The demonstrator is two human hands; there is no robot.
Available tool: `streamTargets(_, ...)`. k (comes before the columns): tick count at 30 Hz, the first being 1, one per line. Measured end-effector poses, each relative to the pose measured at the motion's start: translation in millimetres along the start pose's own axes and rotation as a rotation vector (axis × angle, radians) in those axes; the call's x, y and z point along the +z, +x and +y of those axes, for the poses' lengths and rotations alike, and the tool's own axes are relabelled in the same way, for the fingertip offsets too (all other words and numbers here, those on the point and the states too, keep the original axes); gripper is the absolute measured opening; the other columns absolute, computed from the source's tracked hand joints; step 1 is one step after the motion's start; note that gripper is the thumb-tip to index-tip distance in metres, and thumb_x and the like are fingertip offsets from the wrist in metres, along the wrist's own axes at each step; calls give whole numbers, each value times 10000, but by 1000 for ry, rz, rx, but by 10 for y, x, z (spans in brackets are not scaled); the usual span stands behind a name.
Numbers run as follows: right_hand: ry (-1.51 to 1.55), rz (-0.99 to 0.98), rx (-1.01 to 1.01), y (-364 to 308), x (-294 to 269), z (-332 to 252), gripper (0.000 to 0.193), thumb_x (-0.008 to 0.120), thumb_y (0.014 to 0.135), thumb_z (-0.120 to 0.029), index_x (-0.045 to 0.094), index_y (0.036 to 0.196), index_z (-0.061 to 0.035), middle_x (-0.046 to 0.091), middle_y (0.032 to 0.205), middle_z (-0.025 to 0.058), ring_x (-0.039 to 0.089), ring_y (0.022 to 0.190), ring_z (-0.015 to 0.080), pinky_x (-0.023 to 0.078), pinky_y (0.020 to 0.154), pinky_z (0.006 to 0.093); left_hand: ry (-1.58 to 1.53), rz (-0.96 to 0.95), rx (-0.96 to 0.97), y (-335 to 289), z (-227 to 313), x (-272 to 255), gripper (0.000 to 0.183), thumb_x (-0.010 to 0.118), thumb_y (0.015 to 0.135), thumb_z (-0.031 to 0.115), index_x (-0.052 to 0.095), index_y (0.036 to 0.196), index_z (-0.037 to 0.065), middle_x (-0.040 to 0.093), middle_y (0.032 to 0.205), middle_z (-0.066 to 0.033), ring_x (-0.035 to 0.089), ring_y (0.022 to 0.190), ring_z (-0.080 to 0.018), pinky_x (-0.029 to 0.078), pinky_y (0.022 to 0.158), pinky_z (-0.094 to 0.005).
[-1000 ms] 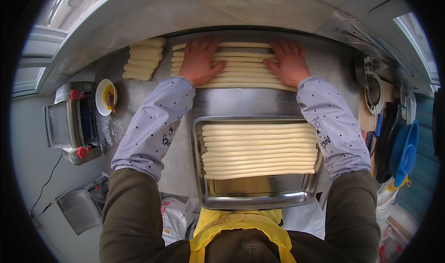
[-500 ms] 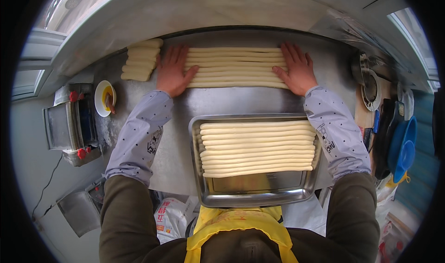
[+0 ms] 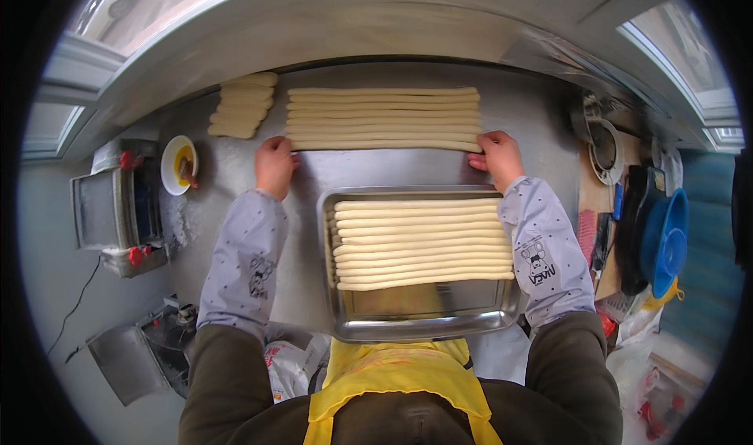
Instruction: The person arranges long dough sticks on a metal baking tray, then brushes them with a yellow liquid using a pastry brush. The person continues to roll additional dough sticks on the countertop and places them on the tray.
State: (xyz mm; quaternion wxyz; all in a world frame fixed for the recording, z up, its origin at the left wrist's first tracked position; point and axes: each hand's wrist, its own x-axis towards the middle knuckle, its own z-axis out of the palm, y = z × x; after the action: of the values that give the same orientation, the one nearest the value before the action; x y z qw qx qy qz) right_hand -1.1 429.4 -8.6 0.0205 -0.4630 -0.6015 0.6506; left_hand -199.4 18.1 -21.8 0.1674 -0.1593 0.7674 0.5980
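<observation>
Several long, pale dough strips [image 3: 384,114] lie side by side across the far part of the metal worktop. At the left end of the nearest strip, my left hand [image 3: 274,166] is closed with its fingertips pinching the dough. My right hand [image 3: 500,160] pinches the same strip's right end, thumb on the near side. That strip still rests against the row. Closer to me, a rectangular steel tray [image 3: 408,325] holds another row of dough strips [image 3: 423,245], with bare metal along its near side. Shorter, thicker dough pieces [image 3: 241,106] sit together at the far left.
A white bowl [image 3: 167,180] with yellow liquid and a brush-like handle stands at left, beside a metal machine with red knobs [image 3: 135,255]. On the right are a round metal strainer [image 3: 604,151], a blue basin [image 3: 667,237] and dark containers. The far wall bounds the worktop.
Both hands have gone from lying flat on the row's ends to pinching the nearest strip, moving toward me. The view has shifted slightly.
</observation>
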Motion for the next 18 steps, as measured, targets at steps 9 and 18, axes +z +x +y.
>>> streamTargets(9,-123,142,-35,48,132,14,283,739,1003,-175,643,1175,27,698,993,130,728,716,199,586,595,319,82,45,41,178,-43,96,220,714,963,161,657,1095,-5,697,958,-105,668,774,-221,545,675,-363)
streamTargets(18,-154,145,-118,118,164,35,327,727,1007,-237,642,1196,16,706,989,136,689,622,200,560,551,329,251,137,163,452,-208,157,335,696,952,284,725,1098,-16,769,1079,-226,716,1017,-400,550,906,-447)
